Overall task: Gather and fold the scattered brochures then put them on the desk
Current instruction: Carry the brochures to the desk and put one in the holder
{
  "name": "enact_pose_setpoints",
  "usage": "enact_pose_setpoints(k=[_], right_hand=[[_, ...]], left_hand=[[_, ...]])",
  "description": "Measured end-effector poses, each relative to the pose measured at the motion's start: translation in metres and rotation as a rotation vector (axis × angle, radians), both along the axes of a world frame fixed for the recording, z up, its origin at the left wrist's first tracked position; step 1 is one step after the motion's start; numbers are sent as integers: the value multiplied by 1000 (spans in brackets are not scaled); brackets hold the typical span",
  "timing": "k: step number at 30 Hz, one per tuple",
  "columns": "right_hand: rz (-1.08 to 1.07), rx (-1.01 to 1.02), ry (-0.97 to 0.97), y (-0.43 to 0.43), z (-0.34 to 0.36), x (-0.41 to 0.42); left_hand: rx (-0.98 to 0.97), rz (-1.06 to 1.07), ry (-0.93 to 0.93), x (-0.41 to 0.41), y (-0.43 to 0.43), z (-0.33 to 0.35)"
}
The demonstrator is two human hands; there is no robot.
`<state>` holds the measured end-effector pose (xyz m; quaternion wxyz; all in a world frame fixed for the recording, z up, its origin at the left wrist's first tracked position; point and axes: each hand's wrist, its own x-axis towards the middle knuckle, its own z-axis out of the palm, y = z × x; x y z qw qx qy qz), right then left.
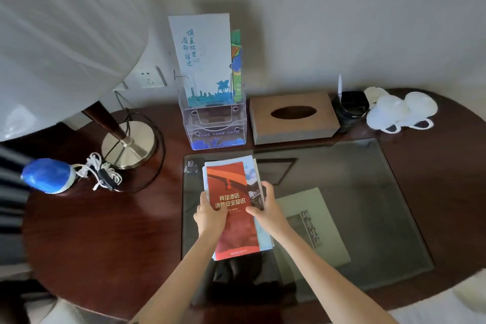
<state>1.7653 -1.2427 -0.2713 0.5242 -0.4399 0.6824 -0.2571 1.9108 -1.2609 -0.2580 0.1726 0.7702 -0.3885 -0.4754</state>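
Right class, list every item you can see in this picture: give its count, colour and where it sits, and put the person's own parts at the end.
Desk: one, dark brown wood, fills the view.
Glass sheet: one, clear, on the desk right of centre.
Brochure stack: one, red on top, pale blue beneath, on the glass.
Brochure holder: one, clear acrylic, back centre, holding pale and green leaflets.
Tissue box: one, brown, right of the holder.
Pen stand: one, black, right of the tissue box.
Cups: two, white, back right.
Lamp: one, white shade, metal base, back left.
Booklet: one, grey-green, under the glass.
Left hand: on the stack's left edge.
Right hand: on its right edge.
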Motion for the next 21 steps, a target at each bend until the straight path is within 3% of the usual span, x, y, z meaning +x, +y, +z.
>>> enact_pose_setpoints(k=[4, 8, 12, 15, 18, 21], right_hand=[[-1, 10, 24, -1, -10, 4], [9, 51, 59, -2, -16, 1], [48, 46, 143, -3, -18, 1], [68, 63, 264, -3, -13, 6], [57, -114, 520, -5, -5, 10], [47, -228, 372, -9, 1, 14]], left_hand=[[58, 35, -113, -4, 0, -11], [78, 147, -96, -9, -2, -14], [127, 79, -188, -11, -5, -14], [162, 74, -155, -6, -11, -13], [92, 94, -112, -3, -12, -12], [8, 191, -65, -5, -8, -8]])
